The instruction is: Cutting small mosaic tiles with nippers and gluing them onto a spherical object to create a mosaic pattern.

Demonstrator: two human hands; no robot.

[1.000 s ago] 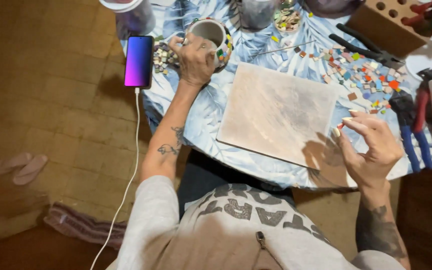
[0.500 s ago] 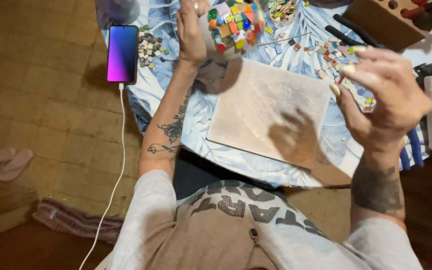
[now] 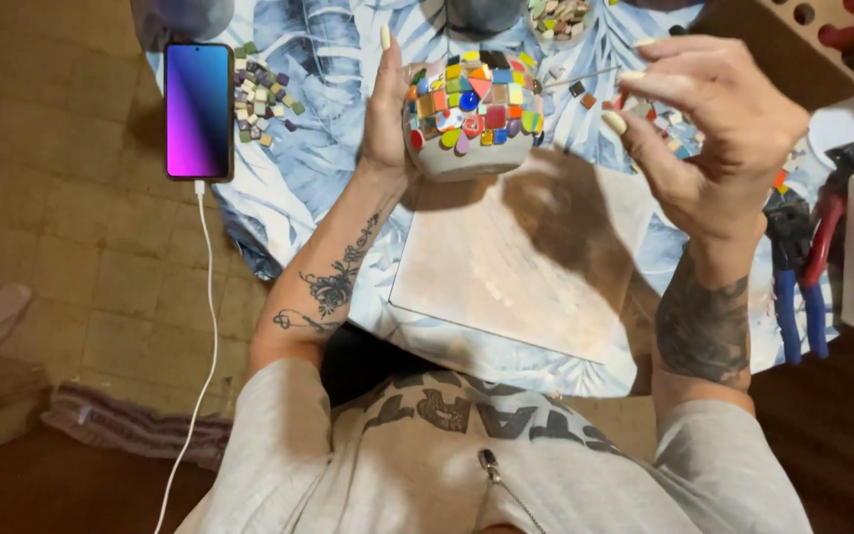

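Leaf-print tablecloth (image 3: 308, 168), glossy tile-studded round pot (image 3: 471, 114)

Glossy glass and ceramic chips in many colours stud the smooth white mug (image 3: 471, 124). A matt, chalky board (image 3: 516, 267) lies on a printed cloth (image 3: 318, 158), with rubber-handled pliers (image 3: 803, 277) at right.

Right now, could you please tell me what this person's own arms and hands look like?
Both forearms are bare below short grey sleeves. The left forearm carries a dark floral line tattoo, the right forearm a broad, densely shaded dark tattoo. The left hand and right hand have long, pale-painted nails. No gloves, rings or watch are visible.
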